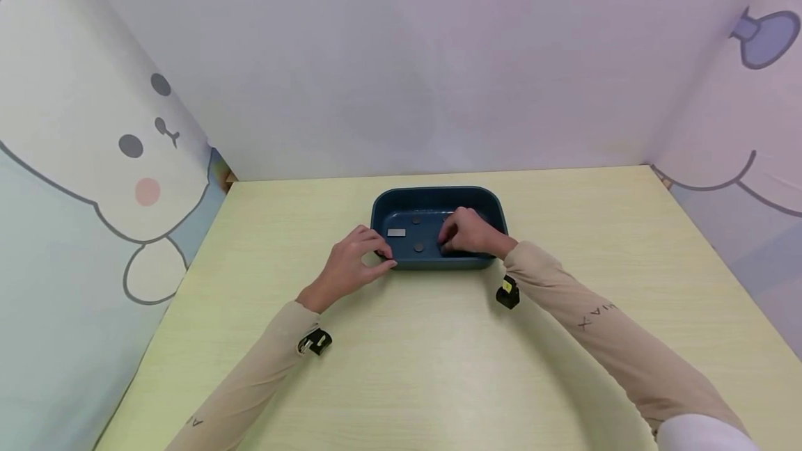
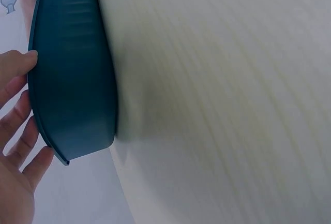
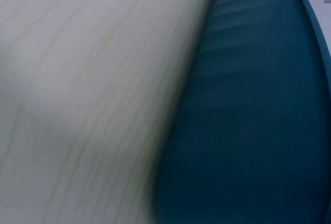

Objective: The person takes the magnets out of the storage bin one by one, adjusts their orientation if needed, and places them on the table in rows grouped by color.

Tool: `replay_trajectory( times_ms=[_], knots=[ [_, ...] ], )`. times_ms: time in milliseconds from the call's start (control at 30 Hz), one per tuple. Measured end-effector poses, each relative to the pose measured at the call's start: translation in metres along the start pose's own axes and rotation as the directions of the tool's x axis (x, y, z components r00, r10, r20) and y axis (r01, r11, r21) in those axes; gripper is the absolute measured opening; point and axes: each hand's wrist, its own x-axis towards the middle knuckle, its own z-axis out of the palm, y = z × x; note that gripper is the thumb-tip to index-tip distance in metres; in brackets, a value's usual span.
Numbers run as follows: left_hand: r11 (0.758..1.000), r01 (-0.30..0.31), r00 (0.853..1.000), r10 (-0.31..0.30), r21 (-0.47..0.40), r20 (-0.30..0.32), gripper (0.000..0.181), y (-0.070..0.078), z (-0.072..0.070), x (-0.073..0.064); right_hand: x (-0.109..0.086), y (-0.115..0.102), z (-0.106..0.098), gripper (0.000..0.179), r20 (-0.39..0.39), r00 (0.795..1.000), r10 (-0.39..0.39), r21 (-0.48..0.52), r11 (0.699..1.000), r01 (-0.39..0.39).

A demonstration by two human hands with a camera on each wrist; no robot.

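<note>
A dark blue, deep-sided plastic tray (image 1: 438,264) with rounded corners sits on the table. My left hand (image 1: 349,263) holds its near left corner, thumb and fingers at the rim; the left wrist view shows these fingers (image 2: 20,146) along the rim of the tray (image 2: 72,89). Over the right half of the tray, my right hand (image 1: 471,232) reaches in with curled fingers, tips down at the floor. Whatever lies between those fingertips is hidden. Small round coin-like discs (image 1: 418,247) and a pale rectangular piece (image 1: 396,232) lie on the tray floor.
The pale wood-grain table (image 1: 413,353) extends around the tray. A plain whitish wall (image 1: 401,75) rises behind its far edge. Cartoon-printed panels (image 1: 94,124) stand at both sides. Black wrist cameras (image 1: 507,292) hang under both sleeves.
</note>
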Motion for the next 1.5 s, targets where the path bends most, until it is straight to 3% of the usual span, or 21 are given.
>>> replay_trajectory(
  times_ms=[633, 1033, 1500],
  knots=[
    [1.0, -0.009, 1.0, 0.009, -0.004, -0.002, 0.012, -0.002, 0.0, 0.0, -0.012, -0.013, -0.007, 0.009, -0.126, 0.992, -0.015, 0.171, 0.985, 0.036],
    [1.0, -0.015, 1.0, 0.015, -0.015, -0.002, 0.011, 0.001, -0.002, 0.0, -0.023, -0.019, -0.01, 0.012, -0.188, 0.982, 0.009, 0.205, 0.978, 0.03],
    [1.0, -0.02, 1.0, 0.02, -0.007, 0.002, 0.011, 0.0, -0.003, 0.005, -0.033, -0.023, -0.022, 0.014, -0.234, 0.972, -0.017, 0.159, 0.986, 0.055]
  ],
)
